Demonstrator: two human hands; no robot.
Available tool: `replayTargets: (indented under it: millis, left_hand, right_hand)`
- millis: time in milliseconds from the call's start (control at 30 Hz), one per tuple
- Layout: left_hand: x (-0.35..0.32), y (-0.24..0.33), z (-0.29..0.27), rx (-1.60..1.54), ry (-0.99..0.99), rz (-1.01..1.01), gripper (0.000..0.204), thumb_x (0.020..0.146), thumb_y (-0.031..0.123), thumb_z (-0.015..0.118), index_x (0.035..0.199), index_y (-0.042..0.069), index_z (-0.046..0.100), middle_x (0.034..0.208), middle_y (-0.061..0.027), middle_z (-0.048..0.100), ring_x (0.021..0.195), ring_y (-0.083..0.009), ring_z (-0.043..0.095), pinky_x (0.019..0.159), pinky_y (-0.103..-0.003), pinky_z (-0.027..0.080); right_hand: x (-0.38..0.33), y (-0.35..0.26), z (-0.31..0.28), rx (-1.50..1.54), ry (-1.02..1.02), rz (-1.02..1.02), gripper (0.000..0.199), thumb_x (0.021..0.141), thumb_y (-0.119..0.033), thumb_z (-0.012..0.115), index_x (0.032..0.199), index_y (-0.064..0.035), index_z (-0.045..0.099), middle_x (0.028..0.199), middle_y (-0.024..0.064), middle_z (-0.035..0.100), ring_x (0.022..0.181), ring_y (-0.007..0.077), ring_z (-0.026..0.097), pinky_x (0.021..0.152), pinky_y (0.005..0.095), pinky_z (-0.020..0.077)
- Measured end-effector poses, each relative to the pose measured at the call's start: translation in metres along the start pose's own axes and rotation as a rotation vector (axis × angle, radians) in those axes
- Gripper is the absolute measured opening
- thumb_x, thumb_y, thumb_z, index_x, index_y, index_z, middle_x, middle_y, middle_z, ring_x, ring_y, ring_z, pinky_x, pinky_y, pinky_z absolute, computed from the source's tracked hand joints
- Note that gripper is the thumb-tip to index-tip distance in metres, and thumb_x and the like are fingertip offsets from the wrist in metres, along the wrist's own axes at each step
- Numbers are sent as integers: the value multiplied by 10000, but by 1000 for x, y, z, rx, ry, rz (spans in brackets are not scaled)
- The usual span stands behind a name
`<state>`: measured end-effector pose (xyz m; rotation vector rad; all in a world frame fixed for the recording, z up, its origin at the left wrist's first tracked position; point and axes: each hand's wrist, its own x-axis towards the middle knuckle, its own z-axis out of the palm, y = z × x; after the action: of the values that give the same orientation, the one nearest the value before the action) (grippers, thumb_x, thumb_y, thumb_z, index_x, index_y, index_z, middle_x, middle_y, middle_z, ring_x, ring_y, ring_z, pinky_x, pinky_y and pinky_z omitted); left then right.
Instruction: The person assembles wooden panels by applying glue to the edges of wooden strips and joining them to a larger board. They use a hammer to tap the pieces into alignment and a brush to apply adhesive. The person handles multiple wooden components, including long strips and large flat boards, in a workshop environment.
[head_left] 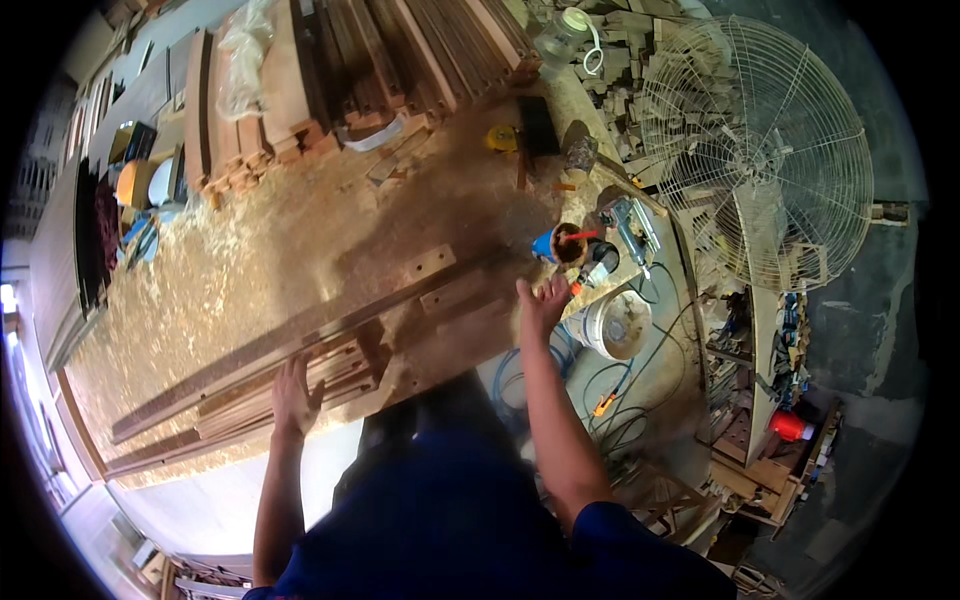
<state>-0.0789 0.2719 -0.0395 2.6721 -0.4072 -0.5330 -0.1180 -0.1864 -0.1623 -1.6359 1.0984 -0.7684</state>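
Observation:
My left hand [295, 395] lies flat on a bundle of thin wooden strips [290, 385] at the near edge of a sawdust-covered workbench [260, 260]. Long dark wooden boards [300, 335] run diagonally across the bench just beyond that hand. My right hand [542, 300] is spread open at the right end of the bench, fingers apart, close to a small orange-tipped tool [585, 280]. Just past it stands a brown cup [570, 245] with a red stick in it. Neither hand grips anything.
Stacked timber [380, 60] fills the bench's far end. A yellow tape measure [503, 137] and a dark flat object [538, 125] lie near it. A large wire-caged fan [760, 150] stands right. A white bucket [615, 325], blue hose and cables sit on the floor below.

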Motion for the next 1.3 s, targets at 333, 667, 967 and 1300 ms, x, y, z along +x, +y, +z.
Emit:
replayTargets:
  millis: [333,667,967,1300]
  left_hand:
    - [57,131,6,-289,36,-90,390,893,186,722,1251,76,613,1226,-172,650,1151,-386,611,957,-455,510]
    - [57,174,18,-220,100,-294,506,845,176,760,1317,97,597,1277,-155,628,1228,-364,584,1031,-450,487]
    - [37,178,17,-355,238,-536,516,811,150,786,1292,78,614,1278,-184,632,1209,-381,604,1020,-449,506]
    - [43,171,22,-541,284,-447,462,794,3,732,1237,44,605,1125,-152,657,1061,-329,660,920,-398,532]
  right_hand:
    - [103,-44,79,3,-599,15,640,779,-160,899,1321,-29,584,1324,83,633,1151,176,623,960,339,529]
    - [-2,-135,322,215,-1324,-455,439,775,-49,817,1190,-76,675,1126,116,676,1128,299,636,953,374,512]
    - [-19,-80,375,-177,-1402,-561,477,801,-80,774,1253,-43,626,1251,170,676,1115,363,667,937,427,529]
    - [186,-275,234,-67,-846,-863,147,906,-34,678,1049,-56,647,988,123,668,954,306,655,873,394,529]
